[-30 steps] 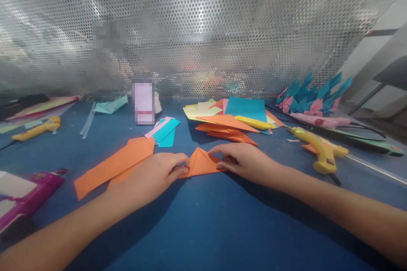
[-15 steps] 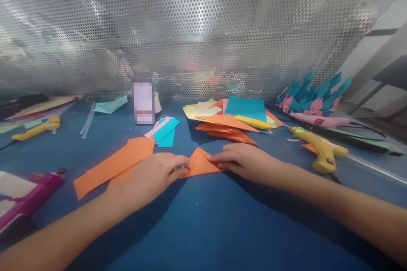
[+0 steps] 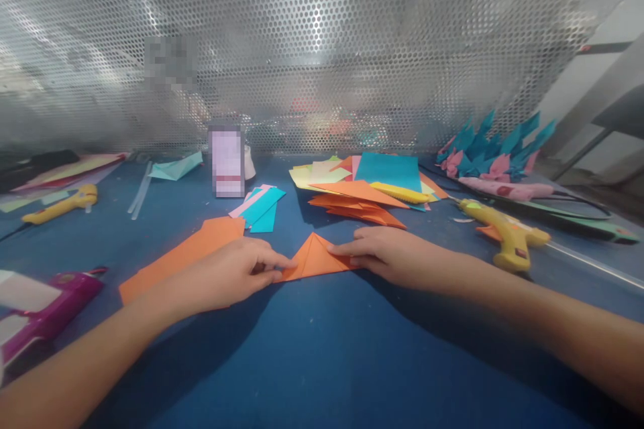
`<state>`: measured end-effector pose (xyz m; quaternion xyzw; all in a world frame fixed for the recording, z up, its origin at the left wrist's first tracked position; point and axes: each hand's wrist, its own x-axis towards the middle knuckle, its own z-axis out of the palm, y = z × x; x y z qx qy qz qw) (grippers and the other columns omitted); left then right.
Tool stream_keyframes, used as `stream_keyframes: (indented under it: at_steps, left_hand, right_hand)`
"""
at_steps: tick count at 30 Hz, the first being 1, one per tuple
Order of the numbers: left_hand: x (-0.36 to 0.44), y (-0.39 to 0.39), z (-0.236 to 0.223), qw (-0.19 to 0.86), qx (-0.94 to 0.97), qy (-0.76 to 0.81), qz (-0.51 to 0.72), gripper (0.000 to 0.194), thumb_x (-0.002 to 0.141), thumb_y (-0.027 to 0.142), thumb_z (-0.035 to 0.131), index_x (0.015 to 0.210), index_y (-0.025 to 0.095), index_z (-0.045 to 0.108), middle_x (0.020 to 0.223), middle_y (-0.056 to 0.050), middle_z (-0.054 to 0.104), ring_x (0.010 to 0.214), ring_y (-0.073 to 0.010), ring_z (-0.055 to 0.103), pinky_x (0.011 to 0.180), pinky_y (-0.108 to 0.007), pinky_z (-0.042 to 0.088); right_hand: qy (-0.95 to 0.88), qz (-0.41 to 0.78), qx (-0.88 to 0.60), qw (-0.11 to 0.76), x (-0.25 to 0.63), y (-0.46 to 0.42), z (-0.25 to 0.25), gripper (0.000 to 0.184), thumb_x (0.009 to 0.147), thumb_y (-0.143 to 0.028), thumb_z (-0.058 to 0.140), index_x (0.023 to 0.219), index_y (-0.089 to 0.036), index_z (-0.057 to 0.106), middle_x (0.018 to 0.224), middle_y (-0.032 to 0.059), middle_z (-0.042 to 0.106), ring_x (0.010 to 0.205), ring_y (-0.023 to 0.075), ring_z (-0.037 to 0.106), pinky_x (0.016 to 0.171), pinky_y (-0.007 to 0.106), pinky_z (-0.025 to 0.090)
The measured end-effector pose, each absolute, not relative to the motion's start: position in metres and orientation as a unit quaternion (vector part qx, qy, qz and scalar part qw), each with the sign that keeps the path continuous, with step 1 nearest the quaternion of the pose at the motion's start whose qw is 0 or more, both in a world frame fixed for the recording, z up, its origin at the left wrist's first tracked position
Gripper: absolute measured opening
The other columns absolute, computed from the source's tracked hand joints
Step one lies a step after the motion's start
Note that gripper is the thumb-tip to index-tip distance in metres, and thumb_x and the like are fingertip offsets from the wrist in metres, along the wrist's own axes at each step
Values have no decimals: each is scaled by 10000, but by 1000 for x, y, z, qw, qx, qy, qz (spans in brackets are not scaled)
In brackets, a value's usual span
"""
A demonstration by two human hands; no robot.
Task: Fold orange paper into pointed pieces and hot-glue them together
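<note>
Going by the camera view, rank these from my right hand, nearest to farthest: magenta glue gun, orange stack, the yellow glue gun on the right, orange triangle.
1. Orange triangle: at the fingertips of your right hand.
2. Orange stack: just beyond that hand.
3. Yellow glue gun: off to the right.
4. Magenta glue gun: far left.

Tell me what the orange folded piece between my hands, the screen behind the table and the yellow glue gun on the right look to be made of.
The orange folded piece looks like matte paper, judging by its crisp creases. The screen seems to be bare metal: grey, punched with holes, with bright glints. The yellow glue gun looks like smooth moulded plastic.
</note>
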<state>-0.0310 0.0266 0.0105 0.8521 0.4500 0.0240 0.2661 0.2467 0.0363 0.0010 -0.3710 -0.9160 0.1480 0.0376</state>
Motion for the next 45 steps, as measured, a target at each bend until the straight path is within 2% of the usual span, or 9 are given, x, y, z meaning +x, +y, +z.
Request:
stream_keyframes:
  at_steps: [9,13,19,23,27,35,41,45]
  left_hand:
    - [-29,28,10,240,859,452,4,303,914,275,422,1095,322,659,893,-1,580,738,-129,570,646,-223,425]
    - [-31,26,1,198,898,390,48,293,917,199,397,1029,275,657,1010,-13,555,810,-126,554,717,-240,430]
    - [-24,22,-7,160,918,348,100,359,892,68,342,1064,226,614,1022,-35,554,907,-146,537,795,-270,432]
    - [-20,21,-6,169,915,349,109,319,937,120,319,1040,210,607,997,-43,561,875,-150,539,778,-286,439]
    - [-17,21,-7,167,911,359,117,237,959,230,380,995,185,610,934,-45,562,825,-160,534,756,-308,440]
    - [-18,26,-16,170,910,356,131,210,958,187,410,912,184,614,907,-22,547,808,-137,533,734,-275,430]
    - [-18,22,-17,162,920,329,135,234,970,179,377,1059,228,588,989,-25,543,870,-133,533,774,-258,424]
    - [-15,22,-15,148,934,302,123,305,950,115,348,1117,240,571,1032,-37,538,913,-146,519,777,-255,412]
  right_hand:
    - [-914,176,-364,31,249,38,2,391,926,-205,404,1276,-282,561,952,64,642,828,188,577,687,277,420]
    - [-909,197,-366,39,250,39,2,396,918,-207,412,1277,-277,563,999,61,655,870,195,585,709,277,428]
    - [-908,215,-354,59,254,42,-3,397,910,-212,423,1275,-287,562,1011,55,656,891,194,586,727,277,433]
    - [-913,220,-342,50,257,43,-2,419,924,-201,372,1295,-310,535,1019,58,635,898,191,578,753,294,436]
    - [-905,245,-346,22,257,42,5,434,930,-205,344,1323,-292,506,1024,66,607,912,195,565,777,313,439]
    - [-894,270,-357,3,260,47,6,490,885,-142,403,1327,-332,491,969,47,572,831,162,539,726,283,423]
    - [-884,302,-356,3,262,51,5,489,863,-134,467,1324,-293,499,842,16,545,747,135,508,672,250,411]
    - [-918,236,-317,40,259,46,7,411,874,-97,425,1196,-269,613,896,43,519,785,142,502,704,266,417]
